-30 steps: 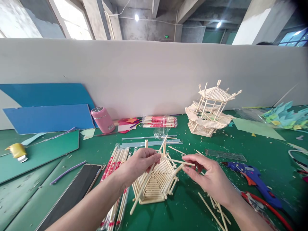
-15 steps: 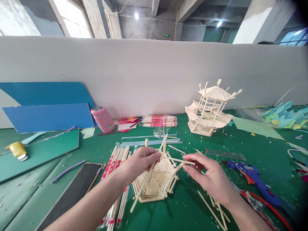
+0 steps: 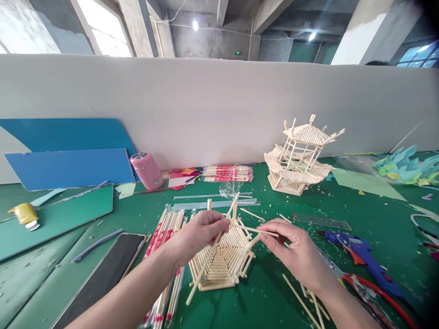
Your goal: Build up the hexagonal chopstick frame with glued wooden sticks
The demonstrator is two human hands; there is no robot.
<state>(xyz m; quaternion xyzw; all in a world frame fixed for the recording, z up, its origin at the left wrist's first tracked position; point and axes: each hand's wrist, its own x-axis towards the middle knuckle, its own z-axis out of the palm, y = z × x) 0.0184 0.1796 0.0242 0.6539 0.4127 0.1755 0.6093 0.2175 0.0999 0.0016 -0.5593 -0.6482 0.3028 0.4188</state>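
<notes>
My left hand [image 3: 199, 235] is closed in a pinch on a long wooden stick [image 3: 209, 256] that slants down to the left over a hexagonal stick-built platform [image 3: 222, 262] on the green table. My right hand [image 3: 297, 253] pinches a thinner short stick [image 3: 255, 230] that lies nearly level above the platform; its left end meets my left fingers. Upright sticks rise from the platform's far edge between the hands.
A finished stick pavilion model [image 3: 298, 157] stands at the back right. Wrapped chopstick bundles [image 3: 168, 237] lie left of the platform, a black tablet [image 3: 103, 274] further left. A blue glue gun [image 3: 360, 256] and loose sticks [image 3: 305, 297] lie right. A pink tumbler [image 3: 147, 170] and blue boards [image 3: 68, 167] lean on the wall.
My right hand has shifted slightly left with its short stick, closer to the left hand. The left hand and platform stay put.
</notes>
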